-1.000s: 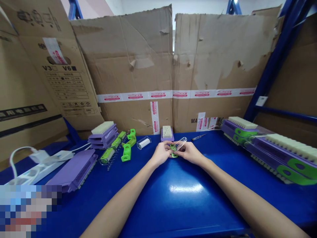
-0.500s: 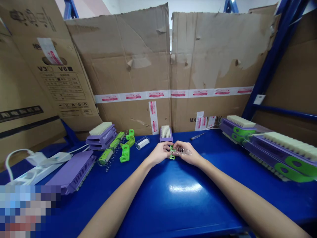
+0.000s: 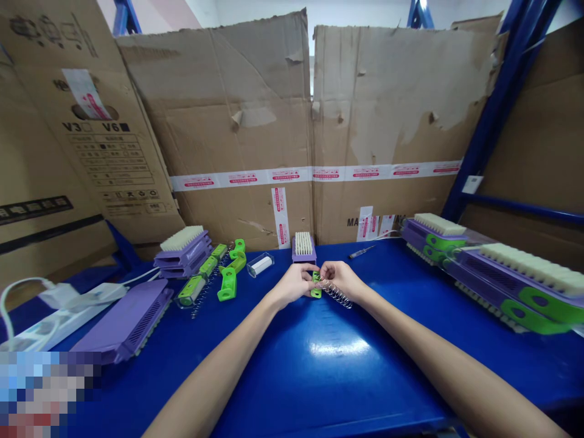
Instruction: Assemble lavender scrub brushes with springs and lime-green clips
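Over the middle of the blue table, my left hand [image 3: 295, 285] pinches a small green plastic part [image 3: 316, 287] with holes in it. Close against it, my right hand [image 3: 343, 281] has its fingers closed on one end of a metal coil spring [image 3: 337, 294]. The spring's free end slants down to the right, below my right palm. Where the spring meets the green part is partly hidden by my fingertips. Just behind my hands stands a purple block with cream bristles [image 3: 303, 245].
To the left lie green plastic parts [image 3: 228, 285], loose springs [image 3: 195, 310], a clear case [image 3: 260, 265], purple bristle pieces [image 3: 182, 246] and a white power strip [image 3: 68, 316]. A screwdriver [image 3: 360, 252] lies at the back. Purple-and-green brushes [image 3: 493, 274] line the right. Cardboard [image 3: 237, 134] walls the rear.
The spring has swung from lying nearly level across my right hand to slanting downward to the right. My right fingers have shifted slightly; the left hand still holds the green part.
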